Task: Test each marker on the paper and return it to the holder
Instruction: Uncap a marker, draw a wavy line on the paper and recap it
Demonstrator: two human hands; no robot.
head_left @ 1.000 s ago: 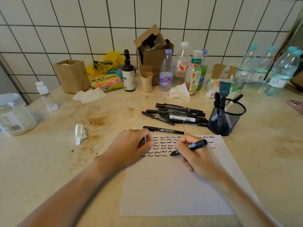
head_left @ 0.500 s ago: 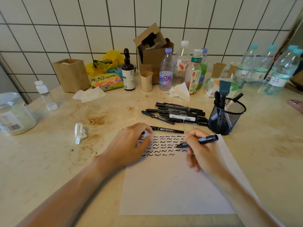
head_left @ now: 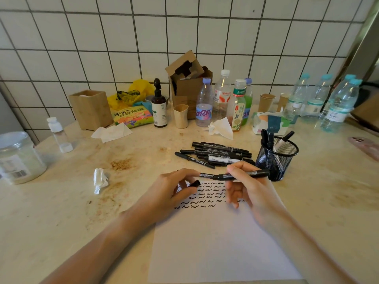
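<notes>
A white paper (head_left: 215,247) lies in front of me, its upper part covered with rows of black squiggles. My right hand (head_left: 248,193) pinches a black marker (head_left: 257,173) level above the paper's top edge, tip pointing left. My left hand (head_left: 170,193) holds a small black cap (head_left: 194,183) between thumb and fingers, just left of that tip. Another black marker (head_left: 207,175) lies along the paper's top edge between the hands. A pile of black markers (head_left: 217,155) lies behind it. The black mesh holder (head_left: 276,160) stands at the right with a few markers in it.
Bottles (head_left: 204,103), a cardboard box (head_left: 188,85), cups and a tissue pack (head_left: 268,124) line the tiled wall. A crumpled tissue (head_left: 100,179) and a large jar (head_left: 18,158) sit on the left. More water bottles (head_left: 338,103) stand far right.
My right hand lifted the marker off the paper and turned it level. My left hand rose from the paper and brought the cap toward the marker's tip.
</notes>
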